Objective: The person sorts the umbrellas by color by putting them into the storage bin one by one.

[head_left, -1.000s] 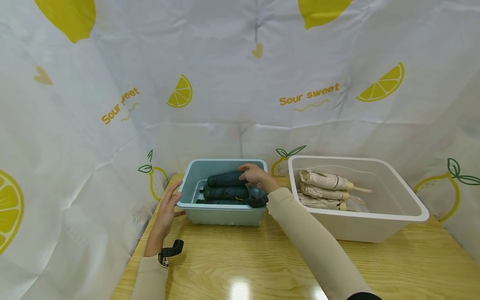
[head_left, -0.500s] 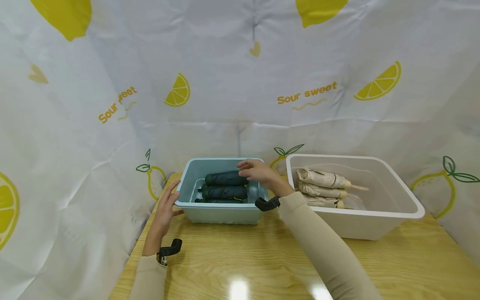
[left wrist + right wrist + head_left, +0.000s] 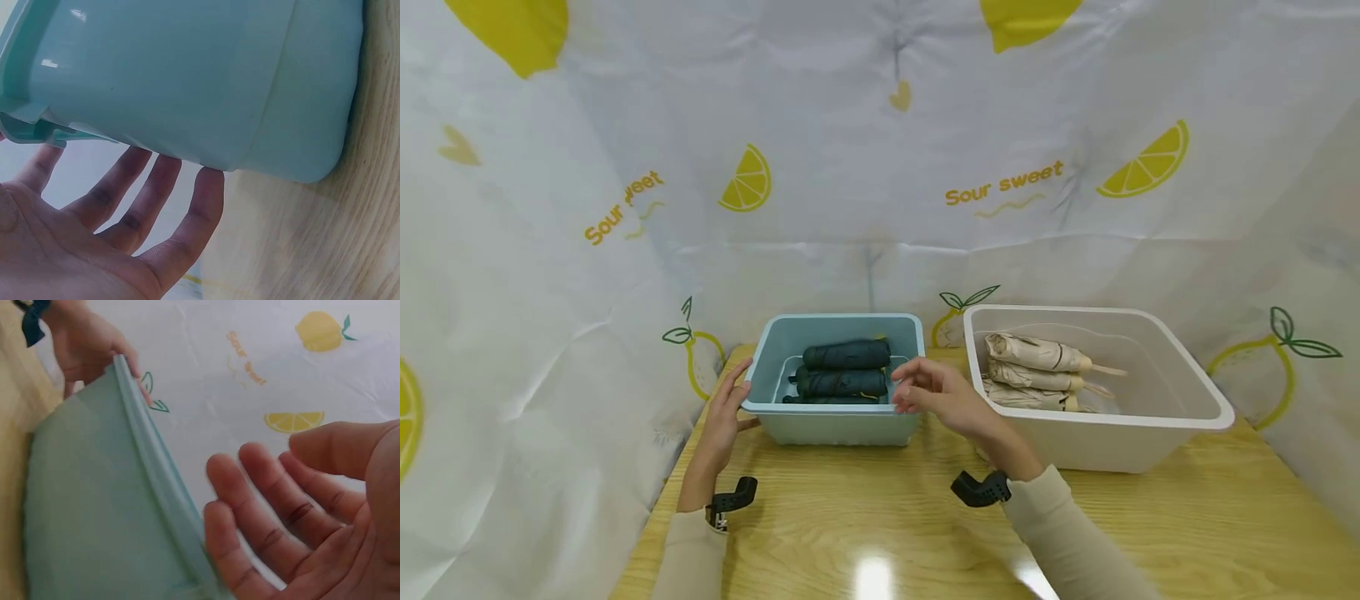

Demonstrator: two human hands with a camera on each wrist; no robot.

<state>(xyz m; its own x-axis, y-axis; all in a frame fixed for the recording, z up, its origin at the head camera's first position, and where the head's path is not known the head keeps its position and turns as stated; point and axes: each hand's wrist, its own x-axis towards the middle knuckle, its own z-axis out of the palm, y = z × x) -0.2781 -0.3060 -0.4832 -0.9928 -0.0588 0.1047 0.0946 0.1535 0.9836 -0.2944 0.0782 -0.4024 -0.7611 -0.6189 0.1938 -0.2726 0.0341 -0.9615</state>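
Observation:
A light blue plastic bin (image 3: 835, 427) stands on the table with several dark folded umbrellas (image 3: 846, 355) lying side by side inside. My left hand (image 3: 721, 423) rests against the bin's left side; in the left wrist view its spread fingertips touch the blue wall (image 3: 187, 81). My right hand (image 3: 946, 402) hovers at the bin's right front corner, holding nothing. Its fingers (image 3: 269, 544) are loosely bent in the right wrist view, close by the bin's rim (image 3: 150, 456).
Right of the blue bin stands a larger white bin (image 3: 1097, 446), with several beige folded umbrellas (image 3: 1037, 353) at its left end. Both sit on a wooden table (image 3: 820, 508), backed by a lemon-print sheet (image 3: 850, 167).
My right hand has come off the dark umbrellas and out of the blue bin, moving toward me and to its right front corner. My left hand stays at the bin's left side.

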